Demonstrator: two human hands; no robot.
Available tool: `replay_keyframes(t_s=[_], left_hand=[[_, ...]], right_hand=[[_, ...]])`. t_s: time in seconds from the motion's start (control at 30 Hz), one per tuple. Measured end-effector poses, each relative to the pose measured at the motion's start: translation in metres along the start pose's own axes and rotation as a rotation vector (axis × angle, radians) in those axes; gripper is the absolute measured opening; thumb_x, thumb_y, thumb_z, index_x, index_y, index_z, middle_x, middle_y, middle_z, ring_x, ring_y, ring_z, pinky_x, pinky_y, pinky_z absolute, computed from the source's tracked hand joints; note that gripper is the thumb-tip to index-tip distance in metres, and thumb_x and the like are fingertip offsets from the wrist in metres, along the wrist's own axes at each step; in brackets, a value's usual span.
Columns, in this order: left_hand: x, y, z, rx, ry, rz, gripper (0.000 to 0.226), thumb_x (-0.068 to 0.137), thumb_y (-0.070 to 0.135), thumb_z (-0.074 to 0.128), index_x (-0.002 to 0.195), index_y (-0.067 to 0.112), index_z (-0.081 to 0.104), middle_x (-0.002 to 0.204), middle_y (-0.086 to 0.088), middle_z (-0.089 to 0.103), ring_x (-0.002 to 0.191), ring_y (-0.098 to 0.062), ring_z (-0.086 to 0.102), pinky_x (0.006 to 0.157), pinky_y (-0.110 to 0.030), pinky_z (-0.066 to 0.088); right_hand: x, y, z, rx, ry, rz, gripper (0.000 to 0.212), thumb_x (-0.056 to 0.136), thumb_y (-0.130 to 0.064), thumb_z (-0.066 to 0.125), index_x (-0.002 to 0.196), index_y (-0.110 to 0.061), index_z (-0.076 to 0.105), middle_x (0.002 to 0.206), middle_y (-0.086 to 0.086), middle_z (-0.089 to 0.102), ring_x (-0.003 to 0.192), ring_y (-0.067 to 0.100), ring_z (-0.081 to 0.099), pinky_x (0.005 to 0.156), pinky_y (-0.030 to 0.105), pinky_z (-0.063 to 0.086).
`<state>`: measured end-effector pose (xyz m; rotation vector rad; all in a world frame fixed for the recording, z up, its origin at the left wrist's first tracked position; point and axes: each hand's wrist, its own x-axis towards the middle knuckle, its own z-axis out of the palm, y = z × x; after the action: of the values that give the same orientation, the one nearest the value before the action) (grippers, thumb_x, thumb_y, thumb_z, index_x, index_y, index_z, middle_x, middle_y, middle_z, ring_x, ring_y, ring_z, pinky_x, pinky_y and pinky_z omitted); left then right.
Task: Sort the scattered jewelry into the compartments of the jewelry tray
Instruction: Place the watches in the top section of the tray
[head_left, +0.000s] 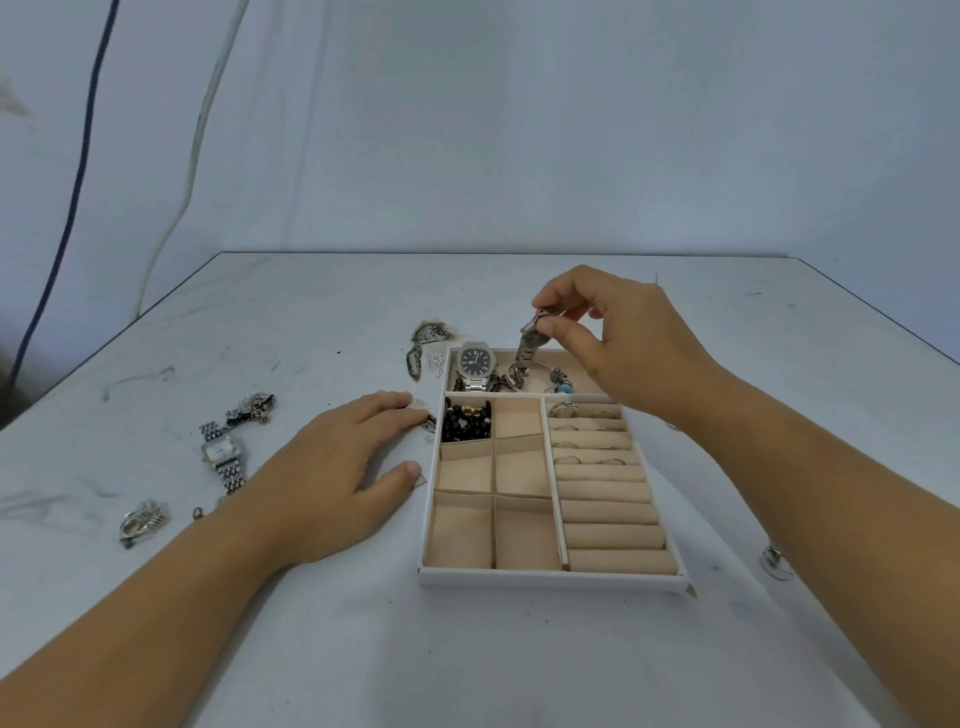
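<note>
Both bare forearms enter from the near edge of the tabletop (311, 649), which is pale, scuffed and marked with dark smears. The left hand (337, 467) lies palm down and flat, fingers spread loosely and gripping nothing I can make out, its fingertips against the left wall of the jewelry tray (550, 578); a small item under those fingertips is too hidden to identify. The right hand (618, 343) is raised above the tray's far compartment, thumb and forefinger pinched on the top of a metal watch band (531, 347) that hangs down into that compartment. Beside it there lies a dark-faced watch (475, 364), with a beaded bracelet (561, 384) to its right. Black beads (466, 420) fill 1 small compartment on the tray's left side; the other 5 hold nothing. Several rings (563, 410) sit in the far rolls on the right side. Toward the left edge lie a silver watch (222, 453), a tangled cluster (253, 408) and a shiny piece (140, 522). Near the right edge sits 1 small metal item (775, 562). Behind the far edge hangs a pale backdrop (519, 130) with 2 cables (78, 171).
</note>
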<state>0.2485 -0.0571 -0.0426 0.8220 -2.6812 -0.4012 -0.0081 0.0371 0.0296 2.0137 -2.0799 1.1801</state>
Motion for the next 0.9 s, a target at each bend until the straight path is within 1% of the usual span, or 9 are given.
replay_keyframes(t_s=[0.07, 0.2, 0.37, 0.43, 0.5, 0.53, 0.63, 0.77, 0.9], left_hand=[[0.0, 0.0, 0.0, -0.002, -0.001, 0.0, 0.065, 0.079, 0.063, 0.03, 0.139, 0.039, 0.04, 0.147, 0.021, 0.032, 0.135, 0.002, 0.028, 0.108, -0.017, 0.019], [0.001, -0.001, 0.001, -0.01, 0.0, -0.001, 0.065, 0.079, 0.063, 0.031, 0.139, 0.039, 0.04, 0.147, 0.021, 0.032, 0.135, 0.002, 0.028, 0.108, -0.017, 0.02], [0.001, -0.004, 0.001, -0.02, 0.006, 0.006, 0.062, 0.08, 0.061, 0.033, 0.138, 0.039, 0.041, 0.146, 0.021, 0.034, 0.135, 0.002, 0.029, 0.111, -0.024, 0.025], [0.001, -0.004, 0.001, -0.023, 0.006, 0.005, 0.062, 0.08, 0.062, 0.033, 0.138, 0.04, 0.041, 0.146, 0.021, 0.034, 0.134, 0.002, 0.03, 0.112, -0.026, 0.026], [0.001, -0.005, 0.001, -0.025, 0.006, 0.004, 0.062, 0.08, 0.062, 0.034, 0.138, 0.041, 0.041, 0.146, 0.022, 0.033, 0.134, 0.002, 0.03, 0.112, -0.026, 0.026], [0.001, -0.004, 0.001, -0.027, 0.007, 0.004, 0.062, 0.08, 0.062, 0.034, 0.138, 0.041, 0.041, 0.146, 0.022, 0.033, 0.134, 0.003, 0.029, 0.111, -0.025, 0.025], [0.001, -0.004, 0.001, -0.024, 0.003, 0.001, 0.063, 0.079, 0.063, 0.033, 0.138, 0.041, 0.041, 0.146, 0.023, 0.032, 0.133, 0.004, 0.028, 0.108, -0.019, 0.021], [0.002, -0.004, 0.001, -0.026, 0.003, 0.006, 0.062, 0.079, 0.063, 0.033, 0.138, 0.042, 0.04, 0.146, 0.023, 0.033, 0.133, 0.003, 0.029, 0.109, -0.021, 0.023], [0.001, -0.004, 0.001, -0.038, 0.006, 0.006, 0.062, 0.08, 0.062, 0.034, 0.137, 0.042, 0.041, 0.146, 0.023, 0.033, 0.133, 0.003, 0.029, 0.111, -0.023, 0.024]], right_hand=[[0.006, 0.0, 0.001, 0.009, -0.035, 0.023, 0.012, 0.089, -0.026, 0.061, 0.101, -0.027, 0.062, 0.091, -0.015, 0.066, 0.086, -0.002, 0.058, 0.076, 0.004, 0.039], [0.017, -0.001, 0.003, 0.029, -0.109, 0.06, 0.01, 0.089, -0.027, 0.06, 0.098, -0.03, 0.062, 0.088, -0.016, 0.066, 0.088, -0.001, 0.059, 0.076, 0.005, 0.039], [0.024, -0.007, 0.004, 0.072, -0.156, 0.078, 0.008, 0.089, -0.028, 0.059, 0.096, -0.03, 0.064, 0.087, -0.013, 0.067, 0.089, 0.003, 0.059, 0.081, 0.017, 0.043], [0.025, -0.007, 0.007, 0.075, -0.18, 0.085, 0.008, 0.089, -0.028, 0.06, 0.096, -0.029, 0.064, 0.085, -0.012, 0.067, 0.087, 0.002, 0.059, 0.078, 0.013, 0.042], [0.023, -0.006, 0.012, 0.039, -0.226, 0.095, 0.009, 0.09, -0.028, 0.059, 0.097, -0.028, 0.065, 0.084, -0.012, 0.066, 0.084, 0.002, 0.059, 0.07, 0.007, 0.04], [0.022, -0.004, 0.014, 0.019, -0.244, 0.1, 0.01, 0.09, -0.028, 0.058, 0.098, -0.027, 0.065, 0.085, -0.011, 0.065, 0.083, 0.003, 0.059, 0.067, 0.007, 0.041], [0.022, 0.001, 0.022, 0.006, -0.242, 0.13, 0.011, 0.091, -0.026, 0.057, 0.098, -0.024, 0.065, 0.085, -0.008, 0.065, 0.08, 0.006, 0.059, 0.065, 0.014, 0.042], [0.025, 0.01, 0.03, -0.02, -0.223, 0.178, 0.012, 0.092, -0.024, 0.055, 0.098, -0.022, 0.065, 0.082, -0.011, 0.061, 0.073, 0.0, 0.054, 0.059, 0.014, 0.037], [0.029, 0.016, 0.038, -0.031, -0.252, 0.183, 0.01, 0.091, -0.023, 0.057, 0.095, -0.021, 0.067, 0.089, -0.007, 0.062, 0.072, 0.004, 0.058, 0.059, 0.014, 0.043]])
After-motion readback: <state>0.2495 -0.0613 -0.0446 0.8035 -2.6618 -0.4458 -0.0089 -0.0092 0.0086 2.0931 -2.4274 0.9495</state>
